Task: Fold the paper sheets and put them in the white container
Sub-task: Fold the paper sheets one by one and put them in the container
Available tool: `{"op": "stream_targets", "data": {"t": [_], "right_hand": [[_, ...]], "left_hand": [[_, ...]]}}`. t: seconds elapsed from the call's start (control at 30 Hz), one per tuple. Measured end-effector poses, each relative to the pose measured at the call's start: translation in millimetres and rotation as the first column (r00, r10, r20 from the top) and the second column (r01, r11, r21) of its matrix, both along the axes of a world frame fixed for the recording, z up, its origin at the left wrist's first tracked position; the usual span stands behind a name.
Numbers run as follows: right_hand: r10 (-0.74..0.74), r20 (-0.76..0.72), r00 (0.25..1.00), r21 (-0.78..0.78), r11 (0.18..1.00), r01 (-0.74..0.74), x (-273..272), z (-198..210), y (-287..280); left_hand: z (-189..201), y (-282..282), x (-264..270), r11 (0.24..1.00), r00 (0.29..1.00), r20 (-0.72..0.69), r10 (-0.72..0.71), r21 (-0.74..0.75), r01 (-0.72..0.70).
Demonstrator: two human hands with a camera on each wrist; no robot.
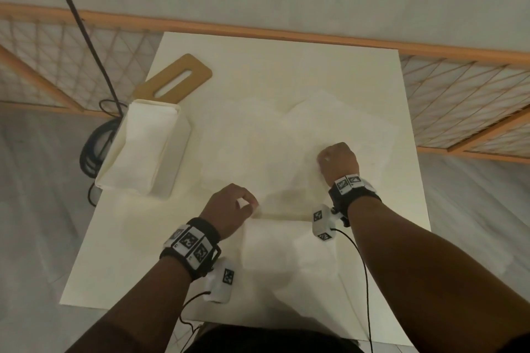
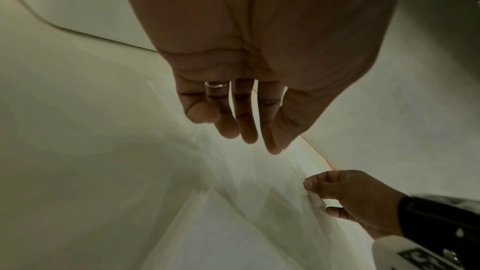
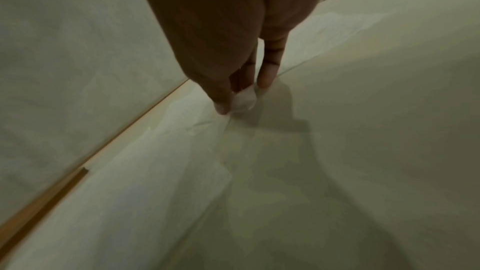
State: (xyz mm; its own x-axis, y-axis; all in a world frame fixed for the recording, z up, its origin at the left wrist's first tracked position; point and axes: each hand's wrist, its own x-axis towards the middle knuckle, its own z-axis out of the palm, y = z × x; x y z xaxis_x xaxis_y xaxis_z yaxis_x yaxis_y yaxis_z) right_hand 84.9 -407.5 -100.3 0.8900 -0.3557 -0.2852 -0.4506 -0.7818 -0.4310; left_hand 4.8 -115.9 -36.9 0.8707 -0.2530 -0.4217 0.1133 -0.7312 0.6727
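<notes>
Farthest left on the tabletop (image 1: 120,266) stands the white container (image 1: 143,149), a soft-sided box lying at a slant near the left edge, with a tan handle board (image 1: 175,77) sticking out behind it. Folded white paper seems to fill it already, though how many pieces cannot be told.

Right of the container, near the front middle, is the left hand (image 1: 229,209). The head view suggests its fingers (image 2: 226,128) are bent over the near edge of a paper sheet (image 1: 263,157); the left wrist view shows them hanging fairly straight and close together above the paper, with no clear pinch. Whether they hold the sheet cannot be told.

The paper sheets spread across the middle and right of the tabletop, overlapping and faintly creased, with another sheet (image 1: 275,255) lying nearer the person. They are hard to separate against the pale surface.

Farther right, the right hand (image 1: 338,160) has its fingers (image 3: 223,102) pinched on a bunched corner of the paper, lifting it slightly off the surface.

By my judgement the task is partly done: some paper looks stowed, one sheet is only at the start of a fold, and the loose sheets are not yet folded or put away.
</notes>
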Motion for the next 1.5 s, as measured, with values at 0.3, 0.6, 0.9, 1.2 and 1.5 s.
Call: {"op": "stream_targets", "data": {"t": [0.3,0.6,0.9,1.2,1.5], "right_hand": [[-0.001,0.432,0.902,0.147,0.987,-0.069,-50,62,32],[0.453,0.447,0.771,0.32,0.724,-0.611,-148,104,66],[0.045,0.505,0.862,0.439,0.847,-0.301,-159,103,43],[-0.185,-0.4,0.898,0.913,0.013,0.409,-134,113,32],[-0.189,-0.12,0.975,0.917,0.355,0.182,-122,117,3]], "left_hand": [[14,-38,15,0.789,0.868,-0.441,0.227,-0.44,-0.43],[36,-48,19,0.312,0.439,-0.736,0.515,-0.316,-0.896],[29,-72,0,0.34,0.464,-0.6,0.652,-0.316,-0.886],[45,-65,-12,-0.094,0.558,-0.815,0.154,-0.575,-0.813],[41,-14,19,0.685,0.898,-0.36,0.254,-0.588,-0.43]]}}
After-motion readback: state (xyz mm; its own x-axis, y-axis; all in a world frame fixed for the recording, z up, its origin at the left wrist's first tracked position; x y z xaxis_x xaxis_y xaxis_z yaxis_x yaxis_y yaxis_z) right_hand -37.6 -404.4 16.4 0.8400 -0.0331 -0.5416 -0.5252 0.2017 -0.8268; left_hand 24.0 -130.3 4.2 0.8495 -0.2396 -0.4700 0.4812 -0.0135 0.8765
